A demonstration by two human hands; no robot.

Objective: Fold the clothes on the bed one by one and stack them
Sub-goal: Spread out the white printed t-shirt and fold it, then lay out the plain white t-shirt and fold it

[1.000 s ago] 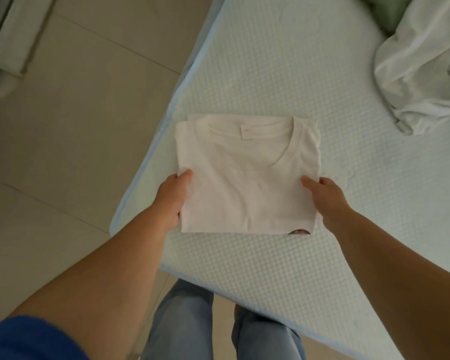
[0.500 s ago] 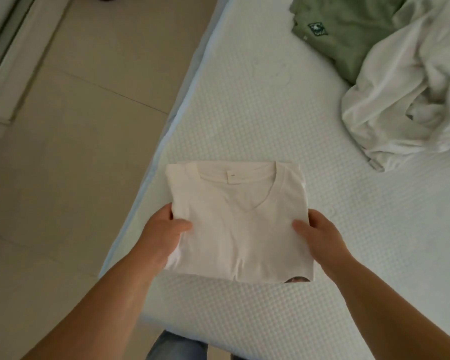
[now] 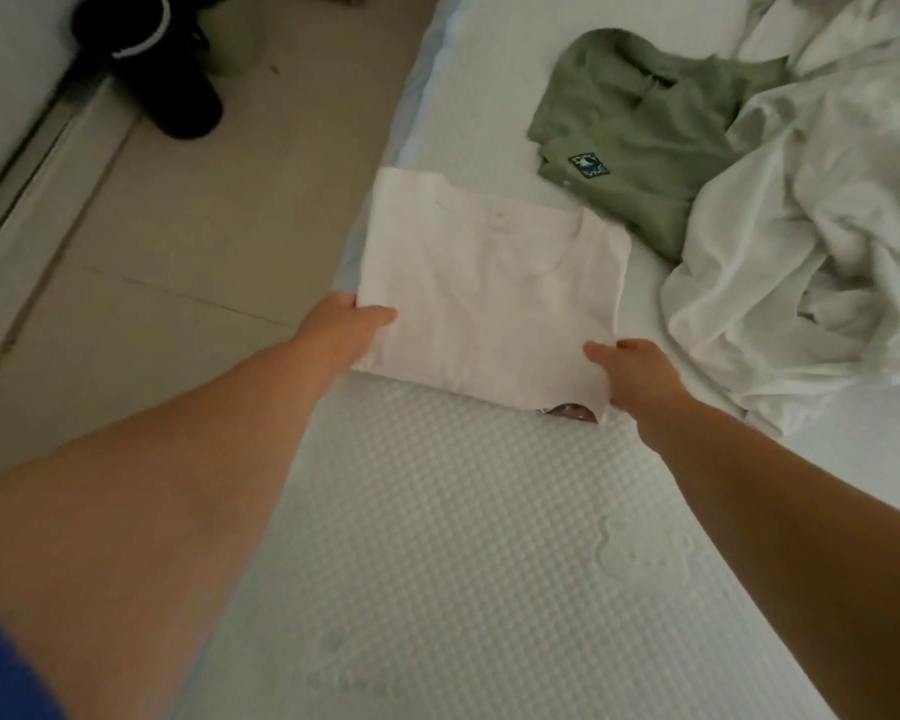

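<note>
A folded white T-shirt (image 3: pixel 489 293) with its collar facing up lies near the left edge of the bed (image 3: pixel 437 537). My left hand (image 3: pixel 346 330) grips its near left edge, thumb on top. My right hand (image 3: pixel 635 371) grips the near right corner, thumb on top and fingers hidden beneath. A bit of printed colour peeks out under that corner. Just beyond the shirt lies a crumpled green shirt (image 3: pixel 640 142) with a small blue badge, and beside it a heap of loose white garments (image 3: pixel 801 241).
The mattress has a quilted white cover with a pale blue edge along the left. On the tiled floor (image 3: pixel 178 226) at the far left stand dark slippers (image 3: pixel 172 70), by a white wall base.
Both hands have carried the folded white T-shirt away from me along the bed, up next to the green shirt. The view has swung up, bringing the green shirt and the slippers into sight.
</note>
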